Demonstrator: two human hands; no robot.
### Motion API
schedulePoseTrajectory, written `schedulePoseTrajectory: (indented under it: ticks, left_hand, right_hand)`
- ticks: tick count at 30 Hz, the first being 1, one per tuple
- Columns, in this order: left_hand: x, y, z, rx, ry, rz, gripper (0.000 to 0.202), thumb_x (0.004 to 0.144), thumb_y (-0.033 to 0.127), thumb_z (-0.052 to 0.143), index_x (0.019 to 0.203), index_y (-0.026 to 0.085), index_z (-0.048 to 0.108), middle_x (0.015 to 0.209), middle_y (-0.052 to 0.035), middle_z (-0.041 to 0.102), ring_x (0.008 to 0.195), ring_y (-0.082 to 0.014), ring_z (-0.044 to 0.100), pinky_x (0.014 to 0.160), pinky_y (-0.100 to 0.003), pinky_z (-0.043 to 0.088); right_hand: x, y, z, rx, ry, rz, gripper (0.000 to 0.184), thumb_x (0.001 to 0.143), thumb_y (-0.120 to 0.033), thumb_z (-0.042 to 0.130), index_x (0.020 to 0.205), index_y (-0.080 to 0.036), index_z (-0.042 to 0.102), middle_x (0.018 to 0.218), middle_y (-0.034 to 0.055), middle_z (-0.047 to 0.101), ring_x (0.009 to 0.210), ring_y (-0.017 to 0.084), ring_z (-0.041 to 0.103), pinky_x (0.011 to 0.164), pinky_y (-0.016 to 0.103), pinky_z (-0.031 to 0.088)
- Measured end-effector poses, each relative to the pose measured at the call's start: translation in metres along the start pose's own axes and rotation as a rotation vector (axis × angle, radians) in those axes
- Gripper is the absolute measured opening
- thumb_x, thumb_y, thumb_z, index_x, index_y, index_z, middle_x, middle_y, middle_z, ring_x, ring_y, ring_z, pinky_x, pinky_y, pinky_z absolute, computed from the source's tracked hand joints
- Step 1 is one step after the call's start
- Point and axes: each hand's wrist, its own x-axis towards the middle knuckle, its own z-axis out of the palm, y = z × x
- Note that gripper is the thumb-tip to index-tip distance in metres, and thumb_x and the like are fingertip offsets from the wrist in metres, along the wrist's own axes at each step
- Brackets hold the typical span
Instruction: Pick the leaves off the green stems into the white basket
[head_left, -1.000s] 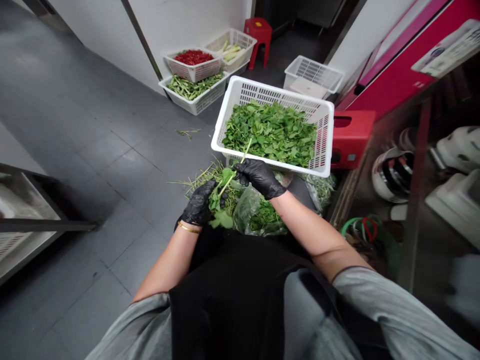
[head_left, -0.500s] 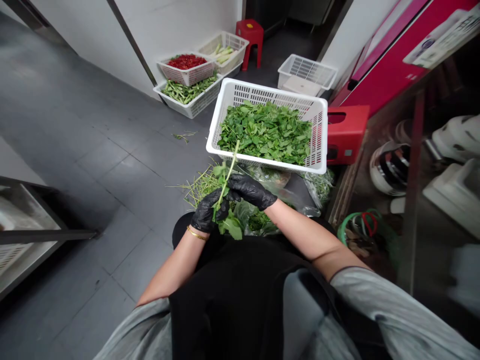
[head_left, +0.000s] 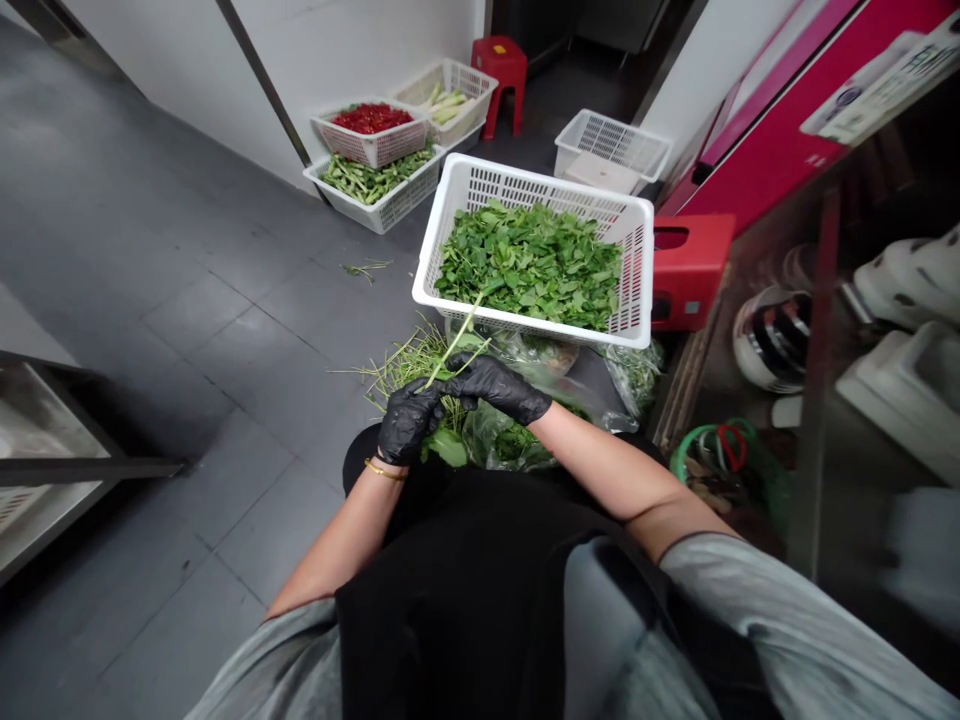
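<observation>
In the head view, my left hand [head_left: 409,422], black-gloved, is closed around a long pale green leafy stem [head_left: 456,345] that points up toward the basket. Broad leaves [head_left: 448,447] hang below that hand. My right hand [head_left: 501,388], gloved too, meets the left one with its fingers pinched on the greens; a thinner stalk sticks up beside its fingertips. Just beyond stands a white plastic basket [head_left: 536,323] of picked green leaves [head_left: 529,258]. Thin bare stems [head_left: 397,368] are heaped left of my hands. Under my right wrist lies a clear bag of greens [head_left: 517,437].
On the floor at the back stand baskets of red chillies [head_left: 373,118], green pods or stalks [head_left: 367,180] and pale vegetables [head_left: 448,105]. A red stool [head_left: 501,75] is behind them. Right of my basket are a red plastic box [head_left: 694,270] and metal shelving [head_left: 814,400].
Both hands have shifted slightly left and down. The stem leans further right, and the leaves around its middle no longer show there. A thin stalk now stands out by my right fingers.
</observation>
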Motion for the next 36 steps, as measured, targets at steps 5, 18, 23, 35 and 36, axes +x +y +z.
schedulePoseTrajectory:
  ticks: [5,18,23,35,36]
  left_hand:
    - [-0.006,0.004,-0.001,0.066,-0.017,0.088,0.029,0.079,0.044,0.079,0.064,0.021,0.071,0.050,0.0003,0.054,0.041,-0.0110,0.042,0.043,-0.026,0.028]
    - [-0.002,0.005,-0.011,-0.220,-0.063,-0.018,0.037,0.084,0.050,0.075,0.077,0.014,0.077,0.042,0.0053,0.041,0.035,-0.0067,0.033,0.039,-0.023,0.024]
    - [0.003,0.009,0.001,-0.395,-0.146,-0.133,0.037,0.084,0.049,0.077,0.074,0.014,0.069,0.046,0.0064,0.040,0.035,-0.0058,0.033,0.037,-0.021,0.025]
    - [0.009,-0.005,-0.010,-0.364,0.071,-0.070,0.043,0.067,0.042,0.083,0.098,0.013,0.078,0.061,0.0012,0.065,0.039,-0.0054,0.042,0.037,-0.020,0.025]
    - [0.008,-0.005,-0.010,-0.350,0.090,-0.043,0.041,0.065,0.043,0.085,0.092,0.014,0.079,0.055,0.0040,0.059,0.038,-0.0048,0.038,0.037,-0.020,0.024]
  right_hand:
    - [-0.001,-0.001,0.003,0.100,0.144,-0.063,0.047,0.061,-0.050,0.093,0.064,-0.017,0.060,0.056,-0.0044,0.057,0.046,0.007,0.047,0.045,0.023,0.036]
    - [0.028,-0.083,-0.165,-0.535,0.692,-0.094,0.023,0.090,-0.028,0.077,0.079,-0.015,0.062,0.078,0.0096,0.070,0.085,0.015,0.066,0.081,0.030,0.050]
    - [0.020,-0.045,-0.090,-0.518,0.294,-0.112,0.024,0.082,-0.038,0.082,0.092,-0.016,0.079,0.098,0.0084,0.080,0.093,0.020,0.073,0.087,0.033,0.057]
    - [0.002,-0.029,-0.042,-0.017,0.216,-0.144,0.051,0.077,-0.063,0.080,0.090,-0.014,0.083,0.075,0.0078,0.077,0.056,0.013,0.064,0.051,0.023,0.047]
    - [0.001,-0.029,-0.041,-0.015,0.207,-0.119,0.051,0.075,-0.063,0.082,0.085,-0.013,0.082,0.071,0.0072,0.076,0.055,0.012,0.063,0.050,0.023,0.046]
